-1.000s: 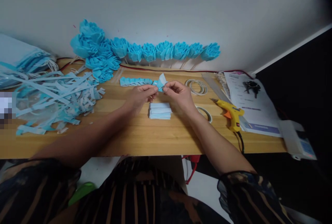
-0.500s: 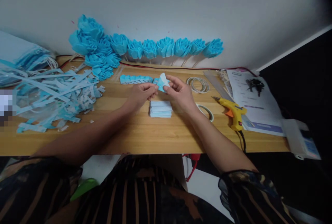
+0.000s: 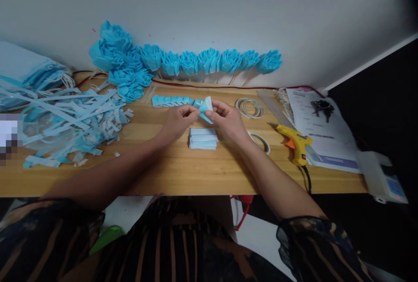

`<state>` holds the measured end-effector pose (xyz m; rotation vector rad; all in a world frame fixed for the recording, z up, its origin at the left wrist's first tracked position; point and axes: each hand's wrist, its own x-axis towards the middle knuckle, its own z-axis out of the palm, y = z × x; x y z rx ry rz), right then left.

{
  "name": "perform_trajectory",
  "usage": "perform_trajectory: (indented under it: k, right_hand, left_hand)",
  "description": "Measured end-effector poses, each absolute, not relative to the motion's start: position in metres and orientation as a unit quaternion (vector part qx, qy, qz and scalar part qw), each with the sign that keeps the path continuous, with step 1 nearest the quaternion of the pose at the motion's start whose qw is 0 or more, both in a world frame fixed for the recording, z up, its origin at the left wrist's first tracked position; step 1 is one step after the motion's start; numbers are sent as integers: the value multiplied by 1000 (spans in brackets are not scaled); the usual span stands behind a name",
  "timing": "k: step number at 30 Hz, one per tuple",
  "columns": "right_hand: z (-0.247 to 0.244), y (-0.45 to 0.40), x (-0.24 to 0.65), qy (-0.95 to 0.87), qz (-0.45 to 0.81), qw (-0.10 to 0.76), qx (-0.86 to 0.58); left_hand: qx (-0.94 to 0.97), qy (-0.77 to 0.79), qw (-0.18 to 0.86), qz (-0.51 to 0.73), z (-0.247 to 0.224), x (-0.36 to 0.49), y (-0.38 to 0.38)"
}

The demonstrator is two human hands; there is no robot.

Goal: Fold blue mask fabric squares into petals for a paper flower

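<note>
I hold a folded blue piece (image 3: 205,108) above the surface (image 3: 183,173), near its middle. My left grip (image 3: 179,121) is narrow, thumb and fingertips pinching the left corner. My right grip (image 3: 226,119) holds the right side, thumb in front, fingers partly hidden behind. The piece's pale upper end points up, and a bluer tip slants down toward my right thumb.

Just nearer to me lies a stack of pale rectangles (image 3: 202,139). Beyond my left grip, a row of folded pieces (image 3: 172,101) lies in an overlapping line. To the right are 2 pale rings (image 3: 250,109), overlapping, and another ring (image 3: 265,143) close by my right forearm. Farther right, a yellow glue gun (image 3: 296,145) lies near a printed sheet (image 3: 318,136) with keys (image 3: 323,107) on top.

Left of me spreads a pile of cut strips (image 3: 81,119). Along the wall (image 3: 196,8), 7 blue flowers (image 3: 209,60) stand in line beside a flower heap (image 3: 114,51).
</note>
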<state>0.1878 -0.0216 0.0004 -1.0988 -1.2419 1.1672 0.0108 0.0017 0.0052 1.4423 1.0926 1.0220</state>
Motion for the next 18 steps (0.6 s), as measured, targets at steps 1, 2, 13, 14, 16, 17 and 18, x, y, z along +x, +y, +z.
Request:
perform_trajectory:
  k: [1,2,13,14,16,17,18]
  right_hand:
    - [2,-22,188,-521,484,528,-464]
    - [3,-22,187,-523,477,527,-470]
    - [1,-22,184,-504,517,509,-469]
    - [2,-22,184,-505,514,514,-465]
    - [2,-23,183,-505,503,532,-457]
    - [3,-23,183,-505,499,538,-455]
    - [3,-23,182,-505,496,541,-454]
  left_hand:
    - [603,452,501,425,5,11,1]
    - [608,449,497,427,5,11,1]
    - [557,398,568,457,2,10,4]
    - [544,388,585,459,1,10,4]
    - [526,370,614,458,1,12,3]
    - [523,364,622,455,0,12,2]
    - [525,360,626,451,0,13,2]
